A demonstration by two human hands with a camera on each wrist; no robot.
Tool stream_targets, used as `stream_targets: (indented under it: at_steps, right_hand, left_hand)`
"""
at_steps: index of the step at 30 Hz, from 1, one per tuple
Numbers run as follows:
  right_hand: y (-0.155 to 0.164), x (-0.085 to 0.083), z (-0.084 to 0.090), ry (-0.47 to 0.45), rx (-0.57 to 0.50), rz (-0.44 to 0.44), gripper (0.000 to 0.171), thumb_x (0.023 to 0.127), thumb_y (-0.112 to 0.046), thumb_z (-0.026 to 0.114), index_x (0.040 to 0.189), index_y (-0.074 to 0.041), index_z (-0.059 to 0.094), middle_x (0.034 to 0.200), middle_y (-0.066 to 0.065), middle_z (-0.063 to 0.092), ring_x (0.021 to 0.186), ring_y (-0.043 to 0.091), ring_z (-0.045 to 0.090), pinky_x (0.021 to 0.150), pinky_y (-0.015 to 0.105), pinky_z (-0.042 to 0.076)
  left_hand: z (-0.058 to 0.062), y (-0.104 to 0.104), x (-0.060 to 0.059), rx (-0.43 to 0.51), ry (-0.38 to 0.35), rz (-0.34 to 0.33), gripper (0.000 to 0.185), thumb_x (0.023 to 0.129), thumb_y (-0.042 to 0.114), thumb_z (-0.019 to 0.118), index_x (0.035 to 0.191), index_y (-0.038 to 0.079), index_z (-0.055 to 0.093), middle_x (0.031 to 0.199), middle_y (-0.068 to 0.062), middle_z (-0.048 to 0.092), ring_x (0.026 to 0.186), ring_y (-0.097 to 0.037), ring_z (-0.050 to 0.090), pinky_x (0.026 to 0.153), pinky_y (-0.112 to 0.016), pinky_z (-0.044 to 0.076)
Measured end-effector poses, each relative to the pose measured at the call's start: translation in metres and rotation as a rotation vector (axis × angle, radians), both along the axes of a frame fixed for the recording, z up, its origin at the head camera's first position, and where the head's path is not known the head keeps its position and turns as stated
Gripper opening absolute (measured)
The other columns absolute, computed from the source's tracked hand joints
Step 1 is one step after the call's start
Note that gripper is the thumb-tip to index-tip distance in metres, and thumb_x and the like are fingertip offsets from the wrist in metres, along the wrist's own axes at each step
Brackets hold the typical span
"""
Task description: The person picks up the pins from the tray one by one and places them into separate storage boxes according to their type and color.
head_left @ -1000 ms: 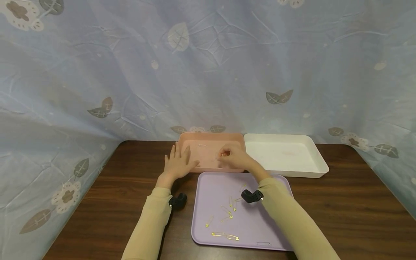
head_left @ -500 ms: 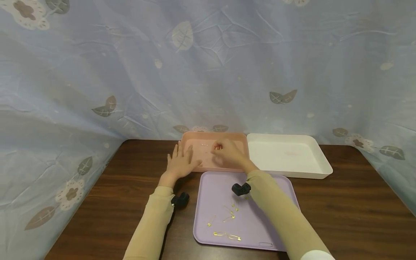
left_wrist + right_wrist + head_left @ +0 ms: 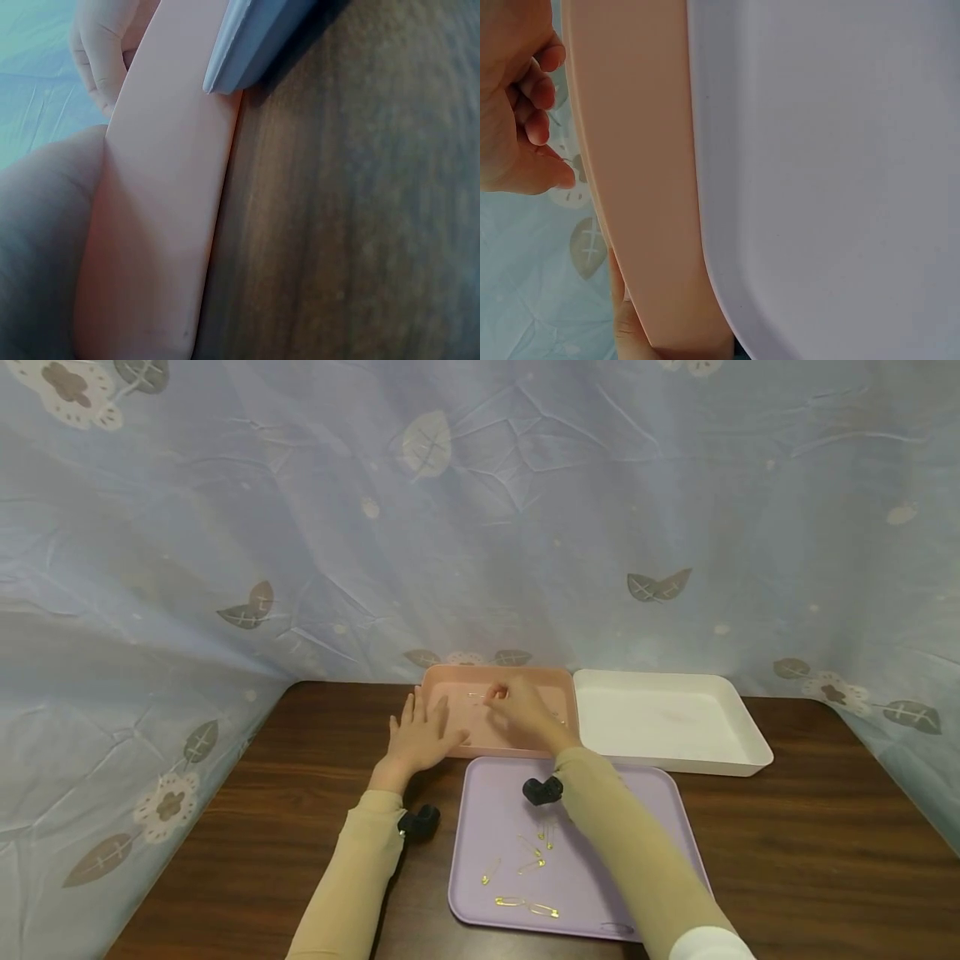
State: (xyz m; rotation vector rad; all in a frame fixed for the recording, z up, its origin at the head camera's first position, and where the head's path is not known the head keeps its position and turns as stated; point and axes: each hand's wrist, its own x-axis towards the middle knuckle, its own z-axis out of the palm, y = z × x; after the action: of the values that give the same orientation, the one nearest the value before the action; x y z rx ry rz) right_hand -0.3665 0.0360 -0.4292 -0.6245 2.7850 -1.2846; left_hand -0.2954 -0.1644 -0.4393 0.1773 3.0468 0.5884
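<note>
My left hand (image 3: 418, 742) lies with spread fingers over the left end of the pink tray (image 3: 457, 745), its thumb along the near rim. Over the same tray, my right hand (image 3: 522, 706) has its fingers curled, thumb and forefinger together in a pinch. A thin sliver, apparently a safety pin, shows at these fingertips in the right wrist view, mostly hidden. Close to the left of the fingertips, one safety pin (image 3: 476, 695) lies in the pink tray. Something small and shiny (image 3: 558, 718) shows at the tray's right. Several gold safety pins (image 3: 531, 866) lie scattered on the purple tray (image 3: 468, 827).
A white tray (image 3: 752, 766) stands right of the pink one, and the purple tray sits in front of both. A silver-looking safety pin (image 3: 617, 928) lies near the purple tray's front edge. Behind the wooden table (image 3: 300, 785) hangs a patterned curtain (image 3: 517, 527).
My right hand has moved left and a little farther back over the pink tray, toward the safety pin lying there. My left hand keeps its place on the tray's left end.
</note>
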Motion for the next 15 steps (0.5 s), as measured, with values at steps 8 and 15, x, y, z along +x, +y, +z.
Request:
stream_targets:
  at_steps: [8,15]
  right_hand:
    - [0.0015,0.002,0.0009,0.061,0.047,0.008,0.008,0.089,-0.012,0.065,0.082,-0.01,0.067,0.088,0.007,0.063,0.084,0.02,0.056,0.075,0.032,0.048]
    - [0.0056,0.0075,0.0005,0.106,0.078,0.015,0.005,0.086,-0.008,0.065,0.082,-0.009,0.068,0.089,0.008,0.062,0.084,0.02,0.054,0.077,0.033,0.046]
  left_hand:
    - [0.0001,-0.0001,-0.0012,-0.007,0.007,0.003,0.083,0.092,0.063,0.047,0.156,0.017,0.021,0.161,-0.025,-0.007,0.15,-0.044,0.001,0.112,-0.073,0.009]
    - [-0.0009,-0.0004,-0.0003,-0.013,0.008,0.006,0.083,0.092,0.063,0.047,0.156,0.016,0.021,0.161,-0.026,-0.006,0.15,-0.045,0.002,0.112,-0.074,0.01]
